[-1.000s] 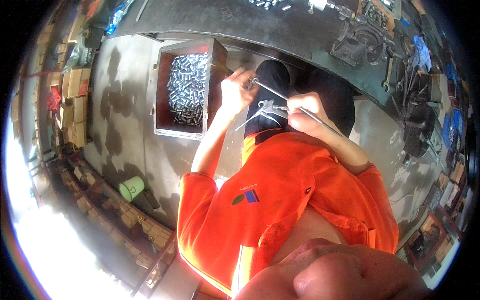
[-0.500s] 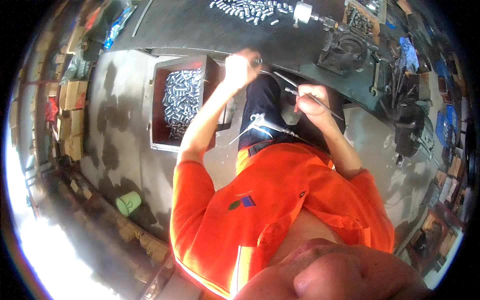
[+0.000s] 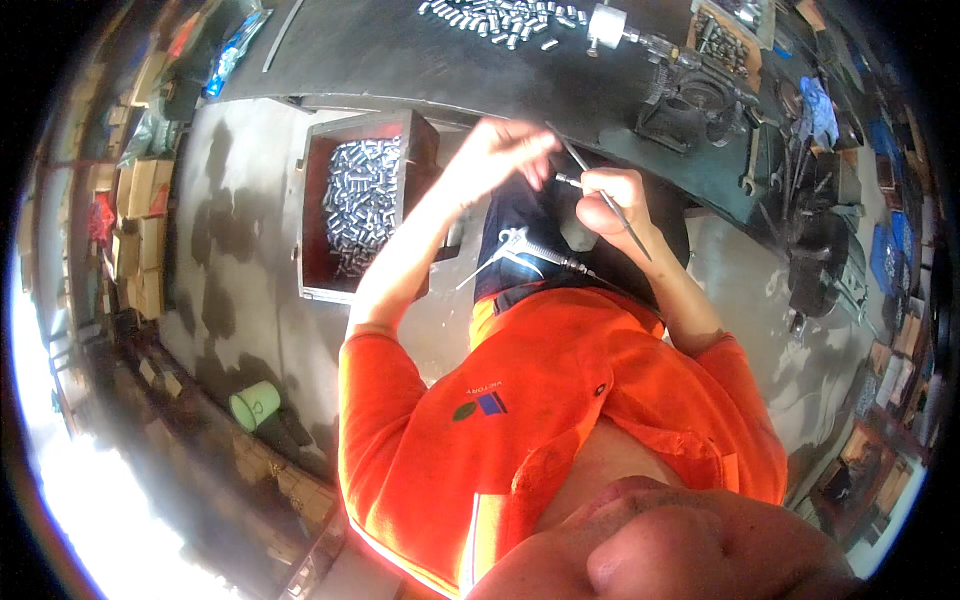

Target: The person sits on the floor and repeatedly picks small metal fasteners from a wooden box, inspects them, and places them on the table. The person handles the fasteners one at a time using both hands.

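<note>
My right hand (image 3: 615, 200) is closed around a thin, dark metal rod (image 3: 578, 155), which slants up and left past my fingers. A small shiny metal cylinder (image 3: 567, 180) pokes out from the same hand. Close by on the left, my left hand (image 3: 500, 158) has its fingers stretched out and apart near the rod's upper end; they are partly blurred, and I see nothing in them. Across my lap lies a silver air blow gun (image 3: 520, 245) with a thin nozzle and a coiled section.
A reddish metal box (image 3: 420, 165) full of small metal sleeves (image 3: 362, 190) stands left of my legs. More loose sleeves (image 3: 505, 18) lie on the dark workbench (image 3: 400, 60). A wrench (image 3: 750, 170), a blue cloth (image 3: 818, 110) and a parts tray (image 3: 725, 45) are at right. A pale green bucket (image 3: 256, 405) stands lower left.
My left hand has come down and right, closer to the right hand, and its fingers have opened; the small dark ring-like piece at them no longer shows. My right hand has shifted slightly left with the rod, now steeper.
</note>
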The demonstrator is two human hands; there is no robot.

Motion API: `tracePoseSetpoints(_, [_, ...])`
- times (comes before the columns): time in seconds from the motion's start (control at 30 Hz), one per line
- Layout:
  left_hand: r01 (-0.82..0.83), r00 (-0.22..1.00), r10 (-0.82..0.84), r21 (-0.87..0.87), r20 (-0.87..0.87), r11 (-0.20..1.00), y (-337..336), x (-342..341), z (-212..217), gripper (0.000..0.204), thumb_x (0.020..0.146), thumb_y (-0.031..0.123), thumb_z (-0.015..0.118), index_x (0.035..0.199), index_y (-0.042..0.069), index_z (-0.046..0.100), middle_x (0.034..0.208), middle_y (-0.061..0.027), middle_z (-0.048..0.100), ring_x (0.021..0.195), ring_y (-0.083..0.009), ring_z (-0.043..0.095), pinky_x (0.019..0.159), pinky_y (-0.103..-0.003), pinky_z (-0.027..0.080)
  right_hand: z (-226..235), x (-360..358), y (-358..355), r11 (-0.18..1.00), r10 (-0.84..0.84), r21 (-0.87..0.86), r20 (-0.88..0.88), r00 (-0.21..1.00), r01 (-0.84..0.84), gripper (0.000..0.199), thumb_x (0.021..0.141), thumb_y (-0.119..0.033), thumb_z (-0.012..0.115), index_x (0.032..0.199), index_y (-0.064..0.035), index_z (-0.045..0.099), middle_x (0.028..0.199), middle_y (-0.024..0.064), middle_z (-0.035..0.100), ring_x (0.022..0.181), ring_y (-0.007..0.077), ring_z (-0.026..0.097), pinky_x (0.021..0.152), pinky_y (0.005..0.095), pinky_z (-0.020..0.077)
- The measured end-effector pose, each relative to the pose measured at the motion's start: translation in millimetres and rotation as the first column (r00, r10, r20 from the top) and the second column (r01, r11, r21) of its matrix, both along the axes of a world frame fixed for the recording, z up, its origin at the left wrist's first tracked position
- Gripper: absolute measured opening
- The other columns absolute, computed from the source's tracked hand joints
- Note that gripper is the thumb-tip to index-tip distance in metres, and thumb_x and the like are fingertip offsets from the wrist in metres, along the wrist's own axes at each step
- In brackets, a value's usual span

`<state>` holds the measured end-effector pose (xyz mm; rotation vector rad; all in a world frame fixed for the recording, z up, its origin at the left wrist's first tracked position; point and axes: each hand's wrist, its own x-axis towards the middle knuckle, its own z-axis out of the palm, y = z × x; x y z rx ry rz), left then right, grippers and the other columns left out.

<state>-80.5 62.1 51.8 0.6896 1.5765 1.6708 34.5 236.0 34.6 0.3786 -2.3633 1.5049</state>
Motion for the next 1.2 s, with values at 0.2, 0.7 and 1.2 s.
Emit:
tracePoseSetpoints(0.2, [-0.158,0.881,0.005,0.284,0.473,0.946,-0.8,44.7,-29.5,0.024,0.089,0.02,0.056,0.088,-0.003,0.063,0.062,-0.0114,0.061,0.053,-0.0197,0.059,0.053,-0.031,0.05,-15.5,-3.4,-10.9,0.992,0.026,-0.122,0.064,0.998,-0.018,0.018,0.061,0.0,0.051,0.054,-0.0032,0.035,0.049,0.0065,0.033,0.041,0.0134,0.035,0.041,0.0305,0.0282])
tracePoseSetpoints(0.7, [-0.47,0.857,0.281,0.433,0.431,0.769,-10.2,39.9,-43.0,0.016,0.086,0.011,0.057,0.09,-0.005,0.06,0.073,-0.0143,0.064,0.064,-0.0226,0.063,0.065,-0.035,0.054,-14.8,0.4,-7.2,0.959,0.042,-0.284,0.16,0.986,0.005,0.023,0.066,-0.005,0.052,0.052,-0.0034,0.034,0.048,0.005,0.037,0.042,0.0122,0.039,0.042,0.0281,0.0335])
tracePoseSetpoints(1.2, [-0.316,0.929,0.238,0.267,0.285,0.91,-2.1,72.1,-34.7,0.014,0.086,0.007,0.057,0.085,-0.007,0.061,0.064,-0.0117,0.061,0.055,-0.0181,0.06,0.055,-0.03,0.051,-27.5,-0.3,-23.8,0.735,0.36,-0.666,0.224,0.906,-0.127,0.022,0.068,0.008,0.04,0.052,-0.0044,0.034,0.054,0.0044,0.047,0.05,0.0104,0.047,0.047,0.0255,0.0394])
